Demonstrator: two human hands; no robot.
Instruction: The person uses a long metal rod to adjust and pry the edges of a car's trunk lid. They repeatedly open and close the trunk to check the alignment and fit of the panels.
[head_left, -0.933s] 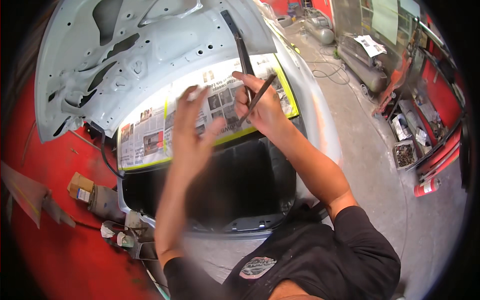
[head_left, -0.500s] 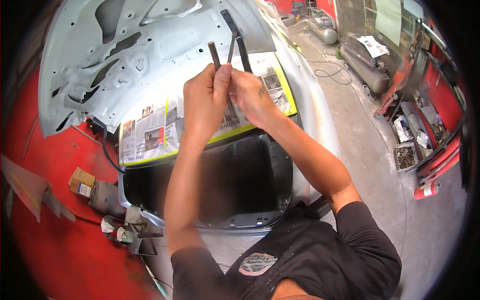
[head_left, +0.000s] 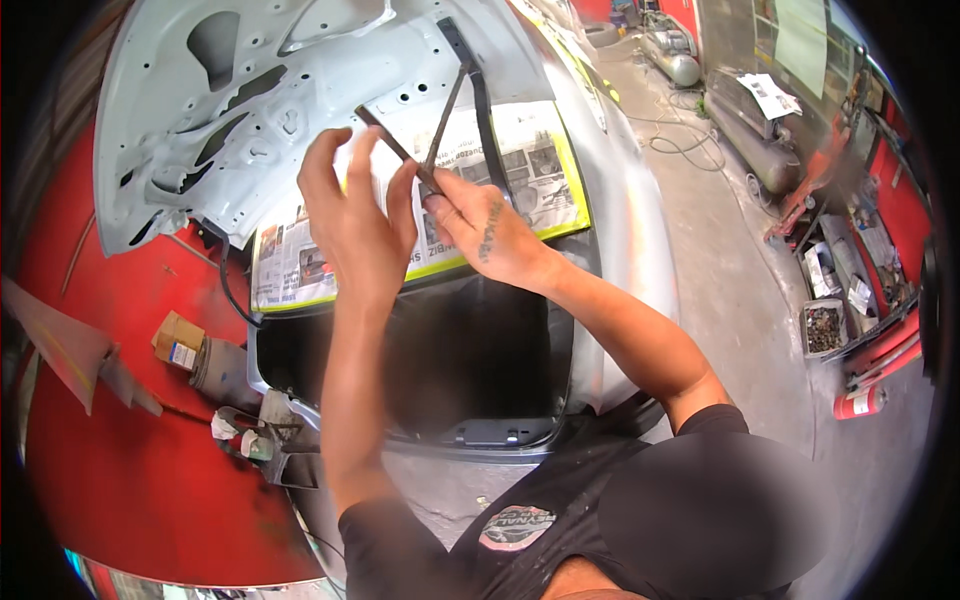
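Observation:
My right hand (head_left: 495,235) is closed around the near end of a dark, flat-looking metal bar (head_left: 390,138), which slants up to the left. A thinner dark rod (head_left: 447,115) rises from the same grip toward the raised, pale grey trunk lid (head_left: 265,100); whether it is joined to the bar or the lid, I cannot tell. My left hand (head_left: 352,215) is open, fingers spread, just beside the bar; whether a fingertip touches it is unclear. Below both hands lies newspaper (head_left: 285,240) edged with yellow-green tape, above the dark trunk opening (head_left: 470,350).
A black strip (head_left: 484,115) runs down from the lid to the right of the rod. Air compressor tanks (head_left: 750,140), a bin of small parts (head_left: 824,328) and a red cylinder (head_left: 860,402) stand along the right. A cardboard box (head_left: 178,338) sits on the left.
My left hand has let go of the bar and spread its fingers. The bar has tipped from nearly upright to the left. My right hand has come lower, still holding it.

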